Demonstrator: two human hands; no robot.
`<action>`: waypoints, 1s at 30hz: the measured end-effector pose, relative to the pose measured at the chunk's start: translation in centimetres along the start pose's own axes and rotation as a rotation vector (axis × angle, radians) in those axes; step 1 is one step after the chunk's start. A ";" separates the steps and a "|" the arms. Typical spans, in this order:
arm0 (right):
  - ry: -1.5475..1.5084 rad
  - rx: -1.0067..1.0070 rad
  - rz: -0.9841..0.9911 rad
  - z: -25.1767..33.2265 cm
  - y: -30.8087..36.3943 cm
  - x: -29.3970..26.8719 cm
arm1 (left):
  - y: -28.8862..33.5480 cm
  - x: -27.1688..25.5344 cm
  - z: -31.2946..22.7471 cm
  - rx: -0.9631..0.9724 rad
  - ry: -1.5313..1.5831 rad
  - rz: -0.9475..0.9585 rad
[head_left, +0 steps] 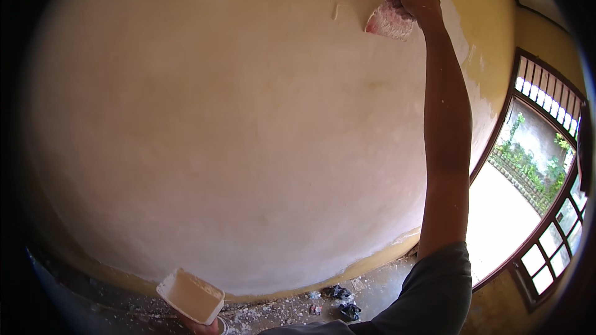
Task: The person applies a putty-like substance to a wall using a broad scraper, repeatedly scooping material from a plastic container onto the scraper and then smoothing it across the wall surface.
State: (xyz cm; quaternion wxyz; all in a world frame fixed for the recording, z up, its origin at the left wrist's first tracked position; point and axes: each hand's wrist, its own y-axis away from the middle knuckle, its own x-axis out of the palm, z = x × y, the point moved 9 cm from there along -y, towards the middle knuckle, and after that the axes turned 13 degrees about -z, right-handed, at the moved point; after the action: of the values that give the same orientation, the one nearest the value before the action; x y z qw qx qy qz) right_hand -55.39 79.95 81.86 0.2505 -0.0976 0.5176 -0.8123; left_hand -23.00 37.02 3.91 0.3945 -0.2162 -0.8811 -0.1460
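The right arm (447, 118) reaches almost straight up, with its wrist bent left. The right hand (422, 5) has its fingers curled tight on a messy pink scraper (390, 22). The scraper is high up at the wall (248, 118), near the yellow paint by its right edge; I cannot tell if they touch. Low down, the left hand (202, 327) holds a tipped tub (169, 282) from below, over the floor (388, 276). The tub hides most of its fingers, so I cannot tell how far they open.
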 end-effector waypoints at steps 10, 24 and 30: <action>-0.519 0.028 -0.196 8.5 -13.1 -8.7 | 0.7 0.8 0.1 0.006 -0.023 -0.010; 0.690 -0.259 -0.316 2.9 5.9 -7.5 | -0.4 -3.8 -0.2 0.076 -0.068 0.047; 0.334 -0.206 -0.223 1.5 10.8 -2.0 | 0.5 -4.3 -3.0 0.405 -0.318 0.096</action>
State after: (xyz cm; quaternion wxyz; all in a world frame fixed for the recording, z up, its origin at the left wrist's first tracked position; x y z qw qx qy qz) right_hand -49.78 76.13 73.14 0.0584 -0.0433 0.6180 -0.7828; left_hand -18.29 35.06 2.66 0.2929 -0.1946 -0.9320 0.0883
